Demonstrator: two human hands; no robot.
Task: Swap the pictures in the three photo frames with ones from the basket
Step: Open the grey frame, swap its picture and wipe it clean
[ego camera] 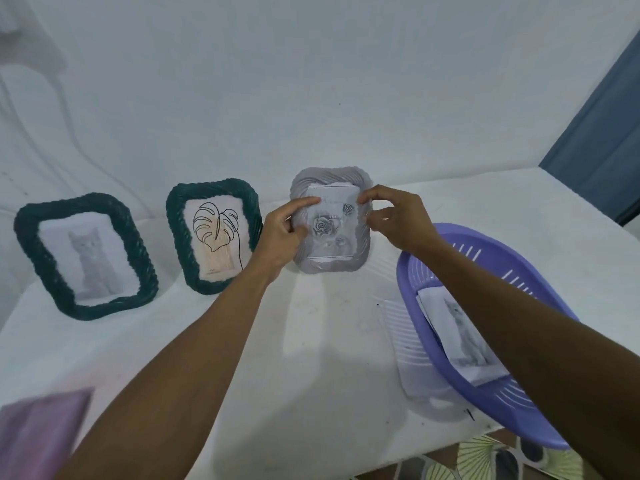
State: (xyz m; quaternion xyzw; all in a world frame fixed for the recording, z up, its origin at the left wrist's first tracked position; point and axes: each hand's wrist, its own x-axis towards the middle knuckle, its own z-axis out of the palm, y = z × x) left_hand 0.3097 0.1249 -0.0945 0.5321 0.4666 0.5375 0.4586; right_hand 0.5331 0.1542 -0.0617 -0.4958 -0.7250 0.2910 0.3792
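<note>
back-left of the table: dark green frame [34, 244] with a cat print. just right of it, second green frame [176, 216], leaf drawing. mid-back edge: pale grey frame [329, 174] showing a rose picture [327, 228]; left hand [284, 233] pinches its left side, right hand [398, 220] its right. front-right corner: purple basket [412, 299] holding another cat print [460, 337].

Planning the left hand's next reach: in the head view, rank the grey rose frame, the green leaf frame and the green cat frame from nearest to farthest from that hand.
1. grey frame: gripped by the left hand, on its right side.
2. leaf frame: standing just left of the hand.
3. cat frame: at the far left.
</note>
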